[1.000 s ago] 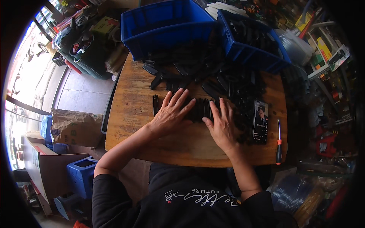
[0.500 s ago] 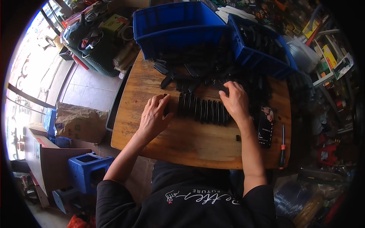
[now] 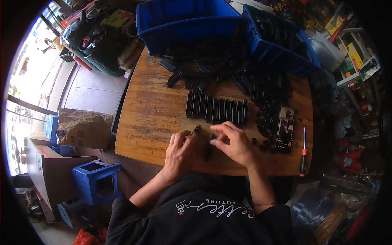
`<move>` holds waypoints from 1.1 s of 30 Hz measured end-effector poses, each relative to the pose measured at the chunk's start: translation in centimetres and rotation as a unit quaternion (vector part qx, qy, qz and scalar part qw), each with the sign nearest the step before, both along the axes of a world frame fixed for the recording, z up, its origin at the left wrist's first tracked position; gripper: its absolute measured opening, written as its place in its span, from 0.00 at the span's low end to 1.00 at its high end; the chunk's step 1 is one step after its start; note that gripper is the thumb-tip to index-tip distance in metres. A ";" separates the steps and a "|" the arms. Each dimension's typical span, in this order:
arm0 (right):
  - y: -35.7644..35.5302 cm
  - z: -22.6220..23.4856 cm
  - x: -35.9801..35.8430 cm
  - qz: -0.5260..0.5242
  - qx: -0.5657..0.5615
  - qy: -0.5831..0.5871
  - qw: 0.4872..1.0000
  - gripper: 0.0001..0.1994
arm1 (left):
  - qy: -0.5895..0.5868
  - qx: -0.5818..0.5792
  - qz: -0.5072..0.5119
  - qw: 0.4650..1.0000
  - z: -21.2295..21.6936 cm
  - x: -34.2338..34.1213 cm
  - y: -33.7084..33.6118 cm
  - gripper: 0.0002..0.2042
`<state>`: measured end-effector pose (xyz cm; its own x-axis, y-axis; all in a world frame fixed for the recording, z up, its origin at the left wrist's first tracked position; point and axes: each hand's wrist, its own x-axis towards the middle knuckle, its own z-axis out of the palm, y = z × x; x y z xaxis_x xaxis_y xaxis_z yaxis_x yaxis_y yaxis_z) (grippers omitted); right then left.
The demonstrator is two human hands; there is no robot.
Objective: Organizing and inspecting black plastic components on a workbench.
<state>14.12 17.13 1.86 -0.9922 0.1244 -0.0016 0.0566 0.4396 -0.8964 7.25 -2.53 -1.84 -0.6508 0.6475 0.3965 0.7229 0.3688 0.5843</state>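
Left hand (image 3: 178,153) and right hand (image 3: 235,146) have moved from the ends of the row of black parts (image 3: 217,108) to its near side. Left hand grasps one part (image 3: 197,130), just nearer than the row. Right hand, fingers bent, sits beside that part; any grip cannot be told. Phone (image 3: 284,130): right of the row. Screwdriver (image 3: 303,160): farther right, on the tabletop (image 3: 149,110).
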 end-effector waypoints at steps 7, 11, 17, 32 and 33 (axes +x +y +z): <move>-3.9 -1.8 2.1 -0.076 0.141 0.083 0.984 0.22 | 0.000 0.008 0.047 0.999 -0.8 0.2 -0.8 0.21; -5.2 -2.7 2.5 -0.060 0.160 0.123 0.978 0.26 | -0.023 0.001 0.056 0.998 -0.5 0.3 -0.4 0.20; -5.3 -2.8 0.1 -0.063 0.121 0.108 0.985 0.23 | -0.091 0.037 0.046 0.994 -0.1 -0.6 -0.6 0.17; 10.3 -3.0 -9.1 -0.183 0.409 0.120 0.886 0.10 | 0.093 -0.076 0.107 0.987 -1.7 -18.7 2.6 0.18; 10.2 -2.8 -9.1 -0.187 0.417 0.114 0.882 0.09 | 0.071 -0.074 0.126 0.987 -1.4 -18.5 1.9 0.15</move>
